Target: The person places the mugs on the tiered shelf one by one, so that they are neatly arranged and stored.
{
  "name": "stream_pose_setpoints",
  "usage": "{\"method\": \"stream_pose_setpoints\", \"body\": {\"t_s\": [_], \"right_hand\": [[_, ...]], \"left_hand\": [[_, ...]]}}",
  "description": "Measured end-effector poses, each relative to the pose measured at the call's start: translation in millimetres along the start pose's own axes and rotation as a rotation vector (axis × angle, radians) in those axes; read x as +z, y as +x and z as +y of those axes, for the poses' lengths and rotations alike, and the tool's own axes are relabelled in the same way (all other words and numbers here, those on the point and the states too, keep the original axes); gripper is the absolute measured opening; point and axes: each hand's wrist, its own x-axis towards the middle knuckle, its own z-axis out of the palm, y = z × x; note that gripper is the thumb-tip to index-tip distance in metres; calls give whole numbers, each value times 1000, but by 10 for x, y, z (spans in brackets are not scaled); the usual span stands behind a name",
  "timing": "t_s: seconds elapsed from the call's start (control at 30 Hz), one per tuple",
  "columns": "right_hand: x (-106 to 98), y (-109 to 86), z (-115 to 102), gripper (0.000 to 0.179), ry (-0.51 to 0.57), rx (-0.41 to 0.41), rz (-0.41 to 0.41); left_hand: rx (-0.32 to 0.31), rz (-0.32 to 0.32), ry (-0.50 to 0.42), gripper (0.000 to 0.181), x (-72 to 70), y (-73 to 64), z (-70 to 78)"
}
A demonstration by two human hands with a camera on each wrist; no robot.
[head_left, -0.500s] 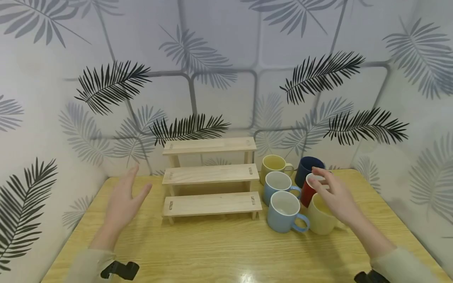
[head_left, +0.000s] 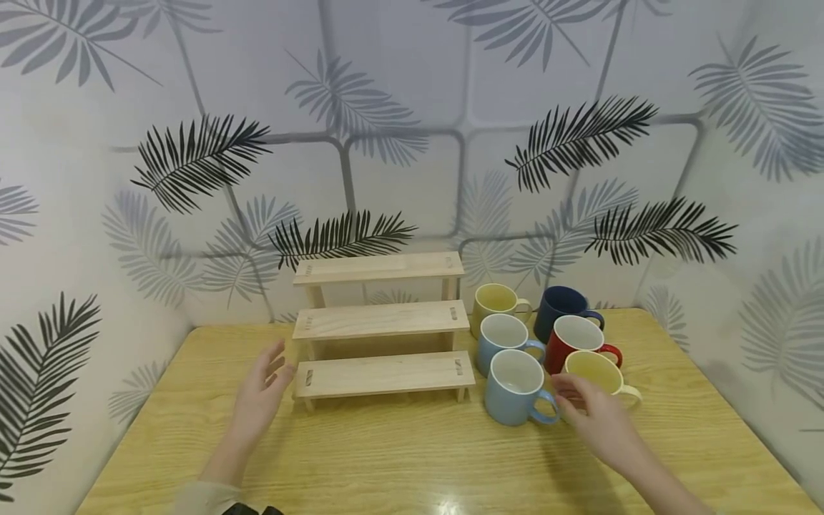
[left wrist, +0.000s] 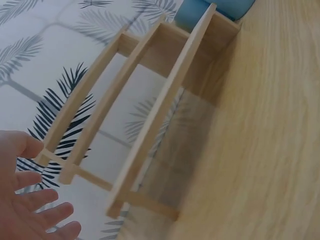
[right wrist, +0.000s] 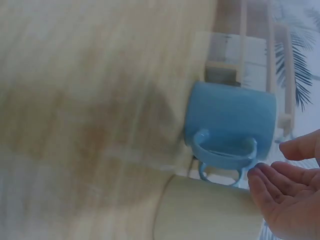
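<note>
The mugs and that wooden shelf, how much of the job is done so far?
Done: no mug looks moved up yet; the shelf has three bare steps.

In hand: no mug seems held. The right hand hovers by the front blue mug; the left hand is empty beside the shelf.

Left: probably all six mugs, standing on the table.

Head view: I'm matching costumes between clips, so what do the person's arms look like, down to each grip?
The left grip and right grip are bare human hands; no glove or ring shows. On the left side, a pale beige sleeve starts above the wrist, with a black item cut off by the bottom edge. The right forearm looks mostly bare. No cables show.
</note>
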Motion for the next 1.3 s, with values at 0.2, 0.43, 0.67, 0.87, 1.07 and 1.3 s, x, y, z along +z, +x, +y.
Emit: {"method": "stream_pose_setpoints", "body": {"t_s": [0.2, 0.43, 0.67, 0.87, 1.07, 1.3], "right_hand": [[141, -60, 31, 30, -4, -8, 14], [297, -46, 140, 34, -4, -51, 75], [370, -23, 139, 29, 99, 41, 83], [399, -43, 119, 24, 138, 245, 27], [475, -27, 192, 19, 253, 301, 9], [586, -26, 246, 18, 433, 359, 62]], "left_hand": [[-55, 30, -84, 59, 214, -67, -142], [-128, 102, -124, 64, 445, -94, -336], [-161, 138, -70, 66, 575, -92, -486], [-177, 164, -40, 66, 629, -100, -562], [-158, 161, -28, 66, 649, -117, -586], [-147, 166, 2, 66, 658, -128, -601]]}}
